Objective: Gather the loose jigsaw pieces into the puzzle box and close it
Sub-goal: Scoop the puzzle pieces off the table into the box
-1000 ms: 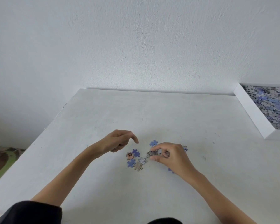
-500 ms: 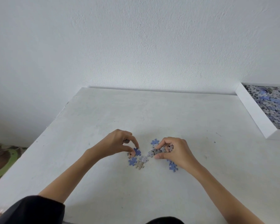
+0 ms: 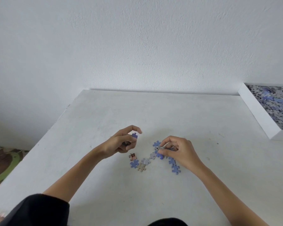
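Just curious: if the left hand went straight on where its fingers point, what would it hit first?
Probably the right hand, pinching pieces across a small gap. The left hand, holding a blue piece, looks raised, so depth is unclear.

Off-white tabletop (image 3: pixel 104 185). Loose jigsaw pieces (image 3: pixel 134 163) at centre: several plain blue, two white with fine blue dots, one tan, one pink, red and black. At three o'clock, a white box (image 3: pixel 258 111) holding blue and grey pieces. Black sleeve (image 3: pixel 39 211) at seven o'clock.

The white matte tabletop (image 3: pixel 104 185) before me is carrying an open white cardboard puzzle box (image 3: pixel 258 115); small blue and grey cardboard jigsaw pieces (image 3: pixel 145 161) are lying scattered well left of that box.
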A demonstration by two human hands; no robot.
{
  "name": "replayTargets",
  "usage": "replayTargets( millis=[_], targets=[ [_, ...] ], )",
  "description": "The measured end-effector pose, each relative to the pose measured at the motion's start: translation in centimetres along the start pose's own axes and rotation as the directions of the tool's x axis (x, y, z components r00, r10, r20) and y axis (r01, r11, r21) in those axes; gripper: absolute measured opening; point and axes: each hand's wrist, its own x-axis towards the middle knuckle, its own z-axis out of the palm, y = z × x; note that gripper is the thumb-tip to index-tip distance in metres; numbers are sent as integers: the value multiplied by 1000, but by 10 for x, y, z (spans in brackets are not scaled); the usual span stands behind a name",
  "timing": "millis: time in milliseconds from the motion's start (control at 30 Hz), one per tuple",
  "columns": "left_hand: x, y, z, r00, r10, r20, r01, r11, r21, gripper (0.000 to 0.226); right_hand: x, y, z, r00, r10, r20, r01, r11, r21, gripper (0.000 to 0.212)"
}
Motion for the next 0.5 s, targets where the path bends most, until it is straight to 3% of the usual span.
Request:
replayTargets(
  millis=[67, 133, 200, 300, 367, 500],
  targets=[
    [1, 1, 2, 999, -29, 39, 32, 996, -79, 26, 0, 1, 1, 999, -22, -27, 22, 1000, -21, 13],
    [1, 3, 2, 993, -84, 88, 100, 974, -203, 17, 0, 3, 2, 997, -63, -44, 61, 997, -52, 10],
    [1, 3, 0, 981, -109, 160, 166, 899, -406, 7, 1, 6, 4, 992, -108, -57, 104, 992, -77, 6],
    [2, -2, -5, 972, -85, 220, 210, 734, -646, 28, 2, 8, 3, 988, -136, -69, 129, 988, -89, 5],
    [3, -4, -6, 972, -115, 203, 223, 716, -661, 39, 2, 9, 1, 989, -138, -50, 132, 985, -107, 9],
    [4, -5, 0, 978, -203, 44, 202, 879, -431, 41, 3, 11, 2, 985, -168, -25, 161, 969, -189, 11]
  ],
)
